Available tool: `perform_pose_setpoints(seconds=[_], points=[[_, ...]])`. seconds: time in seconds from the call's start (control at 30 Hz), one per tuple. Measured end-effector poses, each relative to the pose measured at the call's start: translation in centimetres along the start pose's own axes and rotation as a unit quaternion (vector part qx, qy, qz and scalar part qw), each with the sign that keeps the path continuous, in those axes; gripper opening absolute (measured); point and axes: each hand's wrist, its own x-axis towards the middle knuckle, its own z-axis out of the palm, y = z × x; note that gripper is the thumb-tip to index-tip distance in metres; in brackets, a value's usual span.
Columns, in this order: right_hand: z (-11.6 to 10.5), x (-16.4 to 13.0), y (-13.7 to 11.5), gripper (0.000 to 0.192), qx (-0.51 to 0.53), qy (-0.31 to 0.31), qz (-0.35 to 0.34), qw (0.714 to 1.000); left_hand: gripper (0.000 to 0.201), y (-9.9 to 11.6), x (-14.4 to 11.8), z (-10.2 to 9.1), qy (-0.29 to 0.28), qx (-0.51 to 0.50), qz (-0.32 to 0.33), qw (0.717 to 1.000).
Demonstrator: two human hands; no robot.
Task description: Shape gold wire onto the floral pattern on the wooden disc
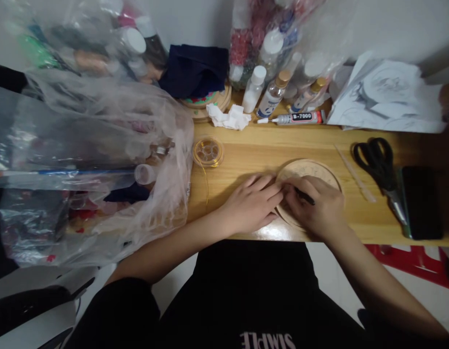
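A round embroidery hoop (307, 166) with pale fabric and faint line markings lies flat near the table's front edge. My right hand (321, 206) rests over it, its fingers closed around a dark pen (305, 196). The pen's tip is hidden by my fingers. From the left, my left hand (250, 202) lies palm down with its fingers stretched onto the hoop's left edge, close to the right fingertips. Left of that hand is a clear spool of golden wire (208, 152), with a loose strand trailing toward me.
Clear plastic bags (169, 126) of supplies crowd the left. Along the back stand small bottles (271, 99), a glue tube (299, 118), crumpled tissue (229, 117) and printed paper sheets (388, 94). Black-handled scissors (379, 162), a thin pale stick (354, 173) and a dark phone (421, 202) lie right.
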Motion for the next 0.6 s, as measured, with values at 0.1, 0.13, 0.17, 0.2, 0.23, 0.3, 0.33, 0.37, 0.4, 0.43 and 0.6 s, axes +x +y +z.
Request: perform_pose_setpoints(seconds=[0.1,0.13,0.17,0.2,0.23,0.3,0.33,0.37,0.4,0.43,0.6], points=[[0.4,-0.1,-0.8,0.011,-0.001,0.034,0.053,0.998,0.047,0.0,0.0,0.0,-0.005,0.001,0.001,1.000],[0.5,-0.1,-1.0,0.011,0.002,0.043,0.081,0.996,0.046,0.0,0.0,0.0,-0.003,0.000,0.002,1.000],[0.6,-0.1,-1.3,0.011,0.005,0.054,0.112,0.992,0.045,0.0,0.0,0.0,-0.002,0.000,0.003,1.000],[0.8,-0.1,-1.6,0.011,0.009,0.065,0.144,0.987,0.044,0.0,0.0,0.0,-0.003,-0.002,0.005,1.000],[0.9,-0.1,-1.9,0.011,0.015,0.075,0.174,0.982,0.043,0.0,0.1,-0.1,-0.006,-0.004,0.006,1.000],[1.1,-0.2,-2.5,0.012,0.026,0.093,0.229,0.969,0.042,0.0,0.1,-0.2,-0.016,-0.008,0.004,1.000],[1.2,-0.2,-2.8,0.013,0.031,0.097,0.253,0.962,0.041,0.0,0.2,-0.2,-0.023,-0.010,0.003,1.000],[1.3,-0.2,-3.0,0.014,0.035,0.100,0.275,0.956,0.041,0.1,0.2,-0.3,-0.028,-0.011,0.001,1.000],[1.4,-0.2,-3.2,0.015,0.039,0.104,0.294,0.949,0.041,0.1,0.2,-0.3,-0.032,-0.011,0.000,0.999],[1.5,-0.2,-3.4,0.016,0.043,0.108,0.309,0.944,0.042,0.1,0.2,-0.4,-0.035,-0.010,0.000,0.999],[1.7,-0.6,-3.2,0.014,0.106,0.123,0.353,0.921,0.045,0.0,0.1,-0.4,-0.034,-0.002,-0.001,0.999]])
